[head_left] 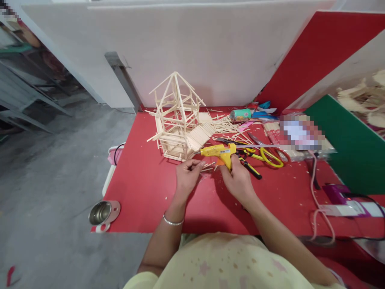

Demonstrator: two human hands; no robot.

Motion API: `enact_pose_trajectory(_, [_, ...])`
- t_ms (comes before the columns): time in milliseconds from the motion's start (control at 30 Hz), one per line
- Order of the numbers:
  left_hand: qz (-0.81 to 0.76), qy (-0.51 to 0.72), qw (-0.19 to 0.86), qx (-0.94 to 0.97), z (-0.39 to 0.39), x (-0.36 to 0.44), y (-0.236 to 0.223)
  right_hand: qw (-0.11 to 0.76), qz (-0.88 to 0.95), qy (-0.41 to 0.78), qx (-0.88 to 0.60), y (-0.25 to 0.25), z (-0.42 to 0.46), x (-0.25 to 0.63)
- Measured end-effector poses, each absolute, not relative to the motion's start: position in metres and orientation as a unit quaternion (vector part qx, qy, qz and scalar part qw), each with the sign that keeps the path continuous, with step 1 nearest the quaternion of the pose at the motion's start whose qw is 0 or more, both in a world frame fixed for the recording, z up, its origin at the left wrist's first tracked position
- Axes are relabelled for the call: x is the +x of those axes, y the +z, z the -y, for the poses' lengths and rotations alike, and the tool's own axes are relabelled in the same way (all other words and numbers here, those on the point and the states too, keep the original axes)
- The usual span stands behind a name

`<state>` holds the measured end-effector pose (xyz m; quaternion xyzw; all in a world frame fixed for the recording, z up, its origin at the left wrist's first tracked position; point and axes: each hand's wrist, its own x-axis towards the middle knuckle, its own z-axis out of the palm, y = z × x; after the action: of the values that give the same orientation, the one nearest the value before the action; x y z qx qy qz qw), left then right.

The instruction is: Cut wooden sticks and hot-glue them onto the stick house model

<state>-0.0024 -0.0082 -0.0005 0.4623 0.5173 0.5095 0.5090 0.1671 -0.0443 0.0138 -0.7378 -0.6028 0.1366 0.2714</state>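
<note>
My right hand [239, 178] grips a yellow hot glue gun [218, 150] with a clear glue stick [255, 146] trailing from its back. The gun's nozzle points left, close to the lower right corner of a pale wooden stick model house [176, 124] with a pointed open roof frame. Just in front of that corner, my left hand [189, 170] has its fingers curled together near the nozzle. What it pinches, if anything, is too small to make out. A slatted stick panel [201, 136] leans against the model's right side. Loose thin sticks [207, 166] lie between my hands.
Scissors with yellow handles [270, 156], a yellow-black cutter [252, 169] and a stick pile [227, 125] lie to the right. A green bottle [240, 115] lies behind. A metal mug [104, 212] stands at the red table's [135, 188] left front corner. A pink cord [314, 180] hangs right.
</note>
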Motion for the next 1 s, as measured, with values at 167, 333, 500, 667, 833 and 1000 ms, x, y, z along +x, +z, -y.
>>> enact_pose_trajectory(167, [-0.522,0.516,0.501,0.460,0.006,0.001,-0.008,0.335,0.607,0.142,-0.707,0.031,0.060,0.161])
enact_pose_trajectory(333, [-0.547,0.505,0.459,0.484,0.005,0.000,-0.012,0.325,0.592,0.099,-0.731,0.051,0.108,0.188])
enact_pose_trajectory(500, [-0.524,0.458,0.476,0.538,0.006,-0.002,-0.021,0.139,0.545,-0.015,-0.827,0.036,0.169,0.245])
enact_pose_trajectory(667, [-0.490,0.497,0.385,0.604,0.007,0.000,-0.022,0.135,0.561,0.090,-0.812,-0.024,0.184,0.266])
enact_pose_trajectory(833, [-0.478,0.510,0.358,0.619,0.009,0.001,-0.014,0.145,0.591,0.170,-0.775,-0.049,0.172,0.265])
enact_pose_trajectory(1000, [-0.532,0.516,0.358,0.568,0.001,0.000,-0.024,0.033,0.633,0.045,-0.772,-0.020,0.171,0.279])
